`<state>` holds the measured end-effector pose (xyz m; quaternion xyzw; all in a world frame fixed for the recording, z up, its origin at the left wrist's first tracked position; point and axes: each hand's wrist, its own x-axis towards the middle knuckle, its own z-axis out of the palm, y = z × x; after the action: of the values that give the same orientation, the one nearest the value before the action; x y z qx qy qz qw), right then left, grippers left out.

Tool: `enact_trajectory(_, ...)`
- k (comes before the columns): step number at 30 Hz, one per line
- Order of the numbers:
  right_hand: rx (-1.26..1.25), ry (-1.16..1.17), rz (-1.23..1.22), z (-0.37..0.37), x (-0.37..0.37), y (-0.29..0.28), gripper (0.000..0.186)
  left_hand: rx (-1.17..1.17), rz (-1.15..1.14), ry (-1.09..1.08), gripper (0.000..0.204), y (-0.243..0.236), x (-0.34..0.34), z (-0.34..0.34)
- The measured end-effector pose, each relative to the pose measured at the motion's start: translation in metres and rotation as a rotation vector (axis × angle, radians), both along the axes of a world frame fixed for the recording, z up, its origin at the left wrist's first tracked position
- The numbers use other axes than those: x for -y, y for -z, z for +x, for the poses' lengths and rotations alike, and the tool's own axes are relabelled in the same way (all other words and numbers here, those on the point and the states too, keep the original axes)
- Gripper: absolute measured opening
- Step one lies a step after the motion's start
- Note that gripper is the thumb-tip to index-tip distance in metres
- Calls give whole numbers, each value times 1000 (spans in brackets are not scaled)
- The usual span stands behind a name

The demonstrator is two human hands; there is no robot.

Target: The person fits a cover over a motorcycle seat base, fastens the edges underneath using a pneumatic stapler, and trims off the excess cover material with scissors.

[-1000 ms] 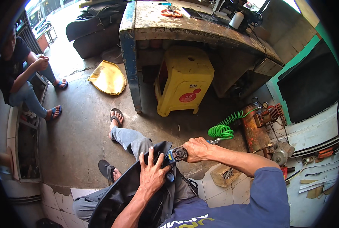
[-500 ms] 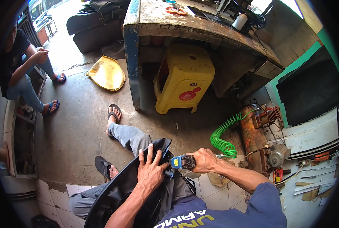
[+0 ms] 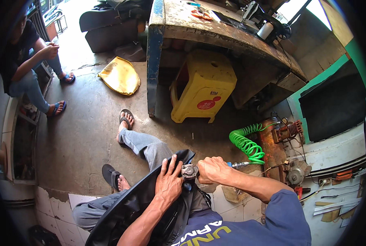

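My left hand (image 3: 168, 180) rests on a black sheet material (image 3: 121, 205) across my lap, fingers stretched and slightly apart over its upper edge, pressing it down on a dark curved piece. My right hand (image 3: 211, 170) is closed on an air stapler (image 3: 189, 171), whose metal head sits just right of my left fingertips at the material's edge. The stapler's nose is hidden. A green coiled hose (image 3: 248, 145) runs from the tool's fitting to a rusty compressor (image 3: 267, 145) at the right.
A person (image 3: 31, 65) sits at the far left. A worn bench (image 3: 183, 18) ahead carries a sewing machine (image 3: 261, 24) and orange scissors, with a yellow stool (image 3: 201, 88) underneath. A yellow pad (image 3: 119, 76) lies on the floor. A wooden box (image 3: 228, 193) is beside my right arm.
My right hand has turned the stapler so its blue side no longer shows and its metal top faces up. My left fingers have drawn slightly closer together. The view has shifted.
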<state>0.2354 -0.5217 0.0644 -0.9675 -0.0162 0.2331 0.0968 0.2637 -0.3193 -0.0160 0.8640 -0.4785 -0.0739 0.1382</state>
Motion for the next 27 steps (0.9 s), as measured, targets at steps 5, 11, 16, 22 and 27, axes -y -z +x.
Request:
enact_trajectory(5, -135, 51, 34, 5, 17, -5, 29, -12, 31, -26, 38, -3, -3, 4)
enact_trajectory(11, 186, 530, 561, -111, 107, 90, 49, -7, -85, -158, 52, -20, -22, 7)
enact_trajectory(16, 40, 946, 318, -187, 142, 171, 57, -105, -234, -437, 66, -32, -25, -41)
enact_trajectory(22, 77, 1093, -278, -324, 194, 280, 86, -134, -103, -615, 39, -54, -28, -114)
enact_trajectory(27, -33, 1207, -212, -375, 196, 300, 91, -300, -83, -568, 34, -46, -17, -135)
